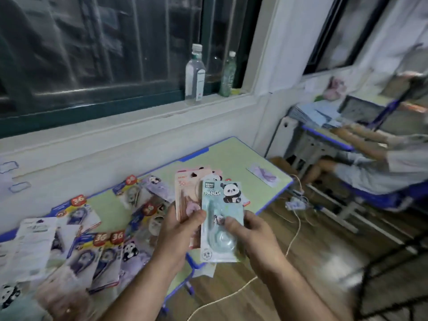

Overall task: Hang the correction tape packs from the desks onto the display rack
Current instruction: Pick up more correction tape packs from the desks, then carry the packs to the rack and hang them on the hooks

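My left hand (179, 230) grips a stack of correction tape packs, with pink packs (188, 198) behind. The front one is a light blue PANDA pack (218, 205). My right hand (252, 230) pinches the blue pack's right edge with thumb on its front. Both hands are held above the near edge of a green desk (234, 156). Several more packs (97, 249) lie spread over the desk to the left, some blue with red "36" badges, some purple with pandas. A lone purple pack (262, 174) lies near the desk's far right corner. No display rack is in view.
Two bottles (195, 75) stand on the window sill behind the desk. A person sits at another desk (324, 135) on the right. A white cable (294, 237) trails over the wooden floor. Another hand with a ring (62, 300) is at the lower left.
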Tool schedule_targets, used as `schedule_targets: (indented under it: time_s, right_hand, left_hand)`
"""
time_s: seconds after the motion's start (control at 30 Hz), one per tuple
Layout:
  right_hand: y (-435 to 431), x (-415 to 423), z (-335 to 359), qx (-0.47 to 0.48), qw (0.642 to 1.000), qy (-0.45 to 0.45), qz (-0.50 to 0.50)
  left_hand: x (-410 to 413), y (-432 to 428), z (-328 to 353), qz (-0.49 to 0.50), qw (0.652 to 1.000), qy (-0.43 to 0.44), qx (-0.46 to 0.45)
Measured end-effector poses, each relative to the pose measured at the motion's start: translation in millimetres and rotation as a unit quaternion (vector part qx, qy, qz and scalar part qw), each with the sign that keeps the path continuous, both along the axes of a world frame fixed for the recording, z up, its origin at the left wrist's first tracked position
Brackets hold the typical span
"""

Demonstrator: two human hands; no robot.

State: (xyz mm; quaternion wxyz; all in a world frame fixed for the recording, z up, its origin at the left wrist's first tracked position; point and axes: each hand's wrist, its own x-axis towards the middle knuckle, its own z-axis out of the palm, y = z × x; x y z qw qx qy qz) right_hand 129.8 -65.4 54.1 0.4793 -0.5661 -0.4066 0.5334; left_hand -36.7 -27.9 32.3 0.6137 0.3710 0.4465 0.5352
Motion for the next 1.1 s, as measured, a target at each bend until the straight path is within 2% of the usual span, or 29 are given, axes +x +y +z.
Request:
schedule_targets:
  time_s: [0.2,0.47,0.77,1.0,1.1]
  right_hand:
    - [-102.6,88.9,21.8,0.009,0.989,0.008,-0.147]
    - [-248.4,216.4,26.4,0.022,0.938,0.01,-0.347]
    - [-445.5,381.6,36.9,0.04,0.884,0.02,-0.465]
    - [-568.3,489.4,51.6,0.051,0.824,0.01,-0.564]
    - [-609.6,523.2,49.9,0.06,0.803,0.014,-0.593]
  left_hand:
    - [116.2,-47.0,12.7,-0.157,0.987,0.007,0.017]
    - [282.8,-155.6,35.3,-0.334,0.941,-0.002,0.049]
    - [485.1,-336.8,45.4,-0.448,0.892,-0.019,0.056]
    - [617.0,-444.4,57.5,-0.563,0.823,-0.038,0.066]
    - [664.0,-480.8,56.2,-0.589,0.804,-0.045,0.064]
